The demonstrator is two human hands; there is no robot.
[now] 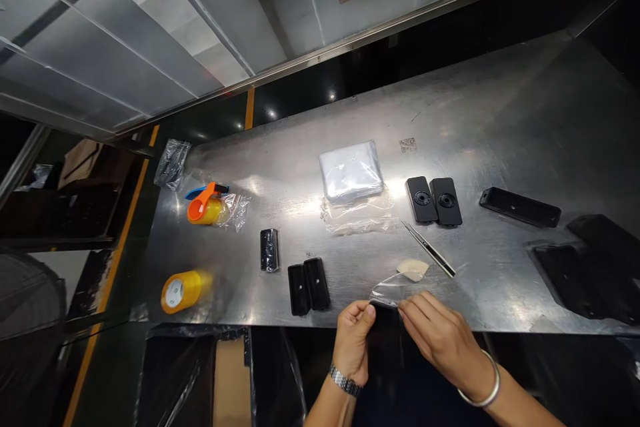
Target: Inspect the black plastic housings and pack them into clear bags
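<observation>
At the table's front edge, my left hand (pixel 354 337) pinches a small clear plastic bag (pixel 390 289) between thumb and fingers. The fingers of my right hand (pixel 440 333) are closed on the bag's right side. A dark edge shows low between the hands; whether it is an item inside the bag I cannot tell. Just beyond the bag lies a cream-coloured paper piece (pixel 414 270). A utility knife (pixel 430 250) rests farther right, its blade end pointing away. To the left of my hands, two open black trays (pixel 307 285) lie side by side.
Behind is a stack of clear bags (pixel 351 170), with two black boxes bearing round dials (pixel 434 201) to its right. More black trays (pixel 520 207) lie at right. A black wrapped piece (pixel 269 250), yellow tape roll (pixel 183 291) and orange tape dispenser (pixel 203 205) stand left.
</observation>
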